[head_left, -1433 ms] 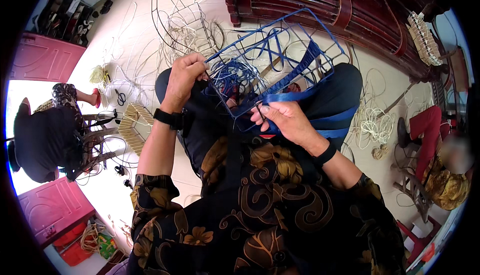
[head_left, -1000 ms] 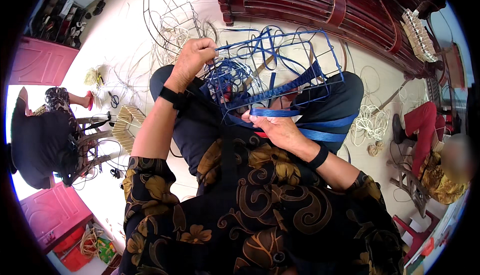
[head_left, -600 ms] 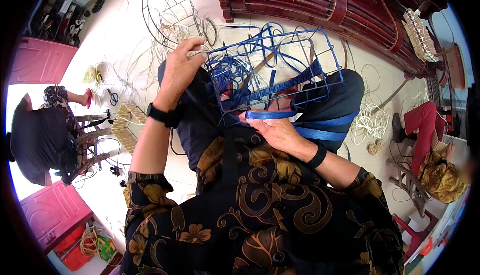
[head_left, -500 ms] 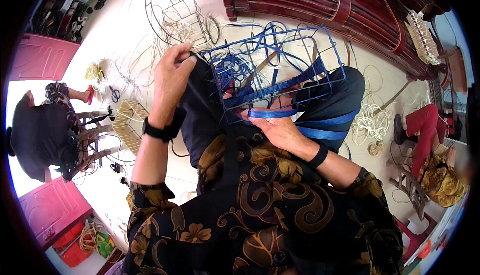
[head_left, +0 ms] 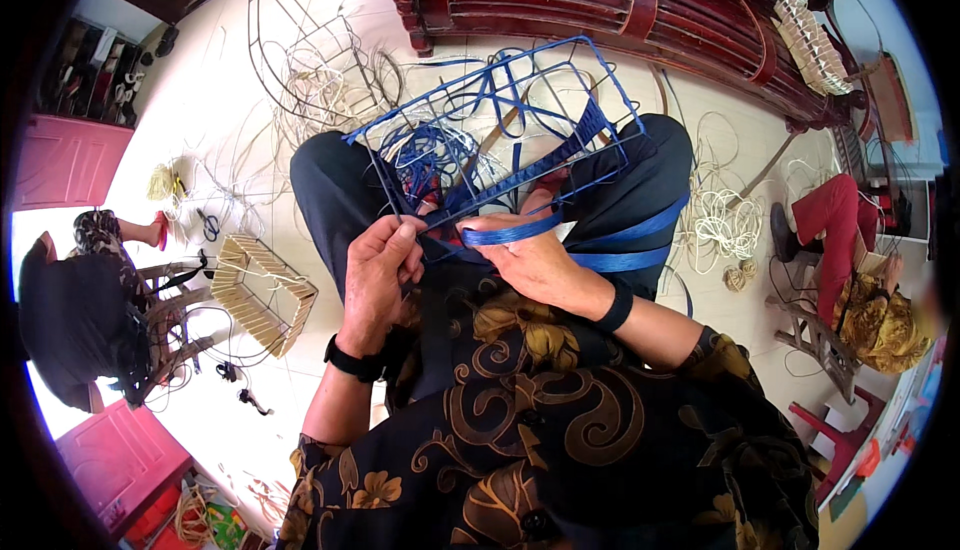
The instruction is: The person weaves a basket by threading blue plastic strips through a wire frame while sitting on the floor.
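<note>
At lower left are red and green wrappings (head_left: 228, 525), any lettering too blurred to read. Further right, the left hand (head_left: 380, 265) is closed, thumb against fingers — what it pinches is unclear — at the near corner of a blue wire frame (head_left: 580, 138) over the lap. Beside it, the right hand (head_left: 530, 265) clasps a blue strip (head_left: 515, 231). White cord (head_left: 728, 225) lies rightward.

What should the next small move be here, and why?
Probably the right hand should draw the flat blue strip snug toward the near left corner of the blue wire frame: the strip loops over that hand, and the left hand is at the corner, seemingly placed to steady it.
</note>
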Tool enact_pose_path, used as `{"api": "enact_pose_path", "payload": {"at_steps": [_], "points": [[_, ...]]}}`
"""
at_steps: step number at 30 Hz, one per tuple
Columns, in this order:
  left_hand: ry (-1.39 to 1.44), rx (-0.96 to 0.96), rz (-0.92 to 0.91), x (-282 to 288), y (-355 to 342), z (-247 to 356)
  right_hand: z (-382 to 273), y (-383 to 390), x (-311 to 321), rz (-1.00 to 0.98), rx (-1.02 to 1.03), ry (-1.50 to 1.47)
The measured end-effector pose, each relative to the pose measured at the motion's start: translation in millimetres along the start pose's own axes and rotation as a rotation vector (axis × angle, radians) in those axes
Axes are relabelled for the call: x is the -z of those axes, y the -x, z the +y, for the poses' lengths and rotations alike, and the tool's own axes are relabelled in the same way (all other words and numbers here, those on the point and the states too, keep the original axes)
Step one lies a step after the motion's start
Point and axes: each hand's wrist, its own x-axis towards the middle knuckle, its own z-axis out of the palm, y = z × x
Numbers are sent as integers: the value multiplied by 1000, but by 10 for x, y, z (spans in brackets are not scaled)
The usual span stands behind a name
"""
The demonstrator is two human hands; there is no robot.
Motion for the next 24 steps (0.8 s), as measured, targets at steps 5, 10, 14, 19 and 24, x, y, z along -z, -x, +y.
{"api": "enact_pose_path", "payload": {"at_steps": [5, 10, 14, 19, 24], "points": [[-7, 6, -34, 63, -43, -30, -308, 35, 307, 106, 289, 338], [5, 10, -41, 71, -41, -40, -661, -97, 811, 472, 540, 928], [10, 26, -64, 51, -79, 2, -443, -174, 1180, 476, 476, 1137], [7, 31, -67, 57, -137, -4, -300, -154, 1186, 418, 420, 1043], [-29, -3, -67, 80, -262, 47, -325, -82, 1142, 437, 407, 948]]}}
